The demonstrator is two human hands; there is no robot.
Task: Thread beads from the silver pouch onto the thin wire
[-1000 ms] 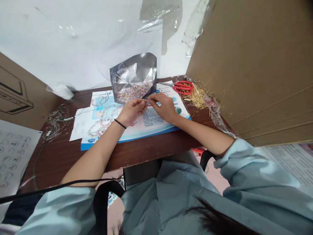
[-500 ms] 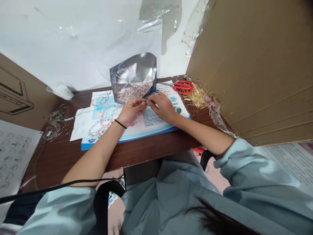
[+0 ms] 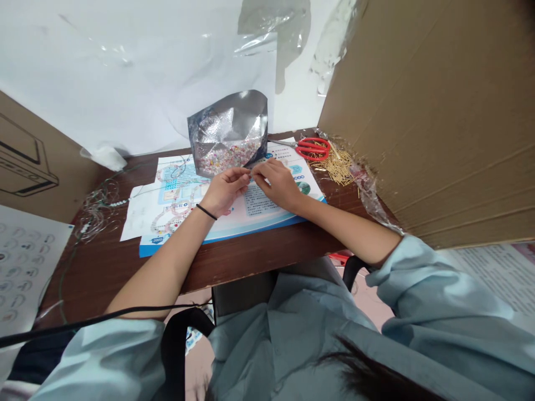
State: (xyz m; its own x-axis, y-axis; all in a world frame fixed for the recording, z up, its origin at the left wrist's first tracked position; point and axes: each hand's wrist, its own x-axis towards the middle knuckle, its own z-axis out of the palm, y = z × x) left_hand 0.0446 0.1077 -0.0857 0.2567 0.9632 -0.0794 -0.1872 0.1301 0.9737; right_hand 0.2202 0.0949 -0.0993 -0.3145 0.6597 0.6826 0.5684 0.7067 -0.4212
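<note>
Just beyond my fingertips, a foil pouch (image 3: pixel 228 120) stands open, full of pink-and-white beads (image 3: pixel 228 157). My left hand (image 3: pixel 225 192) and right hand (image 3: pixel 278 185) each pinch a thin wire (image 3: pixel 179 186) above a printed sheet (image 3: pixel 267 209).

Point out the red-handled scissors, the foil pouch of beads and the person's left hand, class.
Red-handled scissors (image 3: pixel 311 148): head view, on the red handle loops.
Foil pouch of beads (image 3: pixel 228 120): head view, on its upper foil wall.
Left hand (image 3: pixel 225 192): head view, on the back of the hand.
</note>
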